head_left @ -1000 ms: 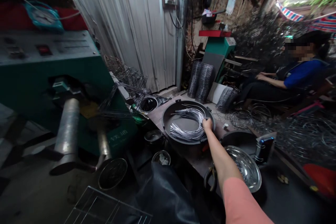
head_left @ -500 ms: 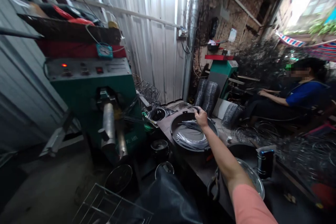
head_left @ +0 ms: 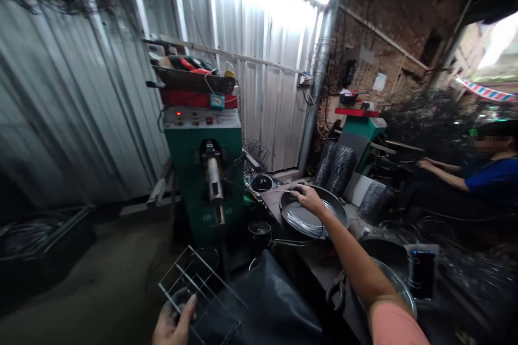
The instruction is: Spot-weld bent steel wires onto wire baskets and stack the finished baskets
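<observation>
At the bottom of the view, the left hand [head_left: 172, 323] is half closed around the lower bars of one welded wire rack [head_left: 204, 285], which it holds tilted. Just beside the rack lies a black leather-like sheet [head_left: 263, 307], draped in the foreground. The bare right arm reaches forward from a pink sleeve [head_left: 392, 326]. Its right hand [head_left: 309, 199] sits at the far rim of one round black pan [head_left: 334, 207], with the fingers curled downward; whether they pinch a wire, I cannot tell. One loose bundle of thin bright wires [head_left: 301, 222] lies curved inside the pan, and a single wire runs out from under the fingers [head_left: 301, 190]. On the bench, a pair of pliers [head_left: 335, 291] and a steel bowl [head_left: 399, 291] lie nearer, and one small black pot [head_left: 259, 232] stands left of the pan. Beyond the pan stand three stacks of wire hoops [head_left: 374, 199]. To the left rises one green wire-forming machine [head_left: 202, 188] with a silver cylinder [head_left: 213, 178]. At the right, one seated co-worker [head_left: 485, 180] in a blue shirt has both hands forward, in front of a dark heap of wire [head_left: 424, 124].
</observation>
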The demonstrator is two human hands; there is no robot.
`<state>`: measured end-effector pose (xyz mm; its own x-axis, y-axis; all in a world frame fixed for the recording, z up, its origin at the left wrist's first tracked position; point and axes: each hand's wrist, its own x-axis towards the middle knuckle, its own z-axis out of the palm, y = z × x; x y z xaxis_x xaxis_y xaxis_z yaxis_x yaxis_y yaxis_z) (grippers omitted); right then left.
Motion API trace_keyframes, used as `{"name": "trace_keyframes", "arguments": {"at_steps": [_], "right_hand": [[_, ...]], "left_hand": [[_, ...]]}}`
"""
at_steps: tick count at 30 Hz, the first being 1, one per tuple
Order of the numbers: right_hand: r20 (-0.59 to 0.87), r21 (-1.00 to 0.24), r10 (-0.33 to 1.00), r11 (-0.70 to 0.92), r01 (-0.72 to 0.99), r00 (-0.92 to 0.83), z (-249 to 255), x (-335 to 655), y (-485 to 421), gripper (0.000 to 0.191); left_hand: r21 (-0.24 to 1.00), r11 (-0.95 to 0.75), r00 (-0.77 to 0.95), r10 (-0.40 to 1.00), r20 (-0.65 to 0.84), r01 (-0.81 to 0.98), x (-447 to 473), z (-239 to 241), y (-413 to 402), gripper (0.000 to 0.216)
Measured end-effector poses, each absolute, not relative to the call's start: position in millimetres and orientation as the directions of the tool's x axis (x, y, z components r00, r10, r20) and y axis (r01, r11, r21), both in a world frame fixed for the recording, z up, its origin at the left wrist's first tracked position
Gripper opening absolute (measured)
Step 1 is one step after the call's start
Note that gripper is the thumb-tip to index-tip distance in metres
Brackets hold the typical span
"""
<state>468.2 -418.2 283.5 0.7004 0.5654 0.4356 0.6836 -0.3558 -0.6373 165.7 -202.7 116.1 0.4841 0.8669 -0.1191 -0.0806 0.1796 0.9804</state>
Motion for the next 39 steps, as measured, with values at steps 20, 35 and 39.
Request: {"name": "trace_keyframes", "arguments": {"at_steps": [20, 35, 39], "right_hand": [[0.359, -0.677, 0.681, -0.28, 0.68, 0.638, 220.0, 434.9, -373.5, 0.023], [0.139, -0.875, 0.808, -0.17, 0.454, 0.572, 174.9, 450.7, -326.8, 0.022], [0.145, -0.841, 0.862, -0.151, 0.519, 0.486, 166.2, 455.4, -312.3, 0.023]], "left_hand": [[0.976, 0.137, 0.474, 0.88, -0.04, -0.171, 168.7, 115.0, -200.1, 0.051], [0.986, 0.08, 0.557, 0.83, 0.016, -0.148, 215.7, 134.7, -124.0, 0.048], [0.987, 0.131, 0.632, 0.774, -0.042, -0.094, 224.1, 134.5, -121.2, 0.051]]}}
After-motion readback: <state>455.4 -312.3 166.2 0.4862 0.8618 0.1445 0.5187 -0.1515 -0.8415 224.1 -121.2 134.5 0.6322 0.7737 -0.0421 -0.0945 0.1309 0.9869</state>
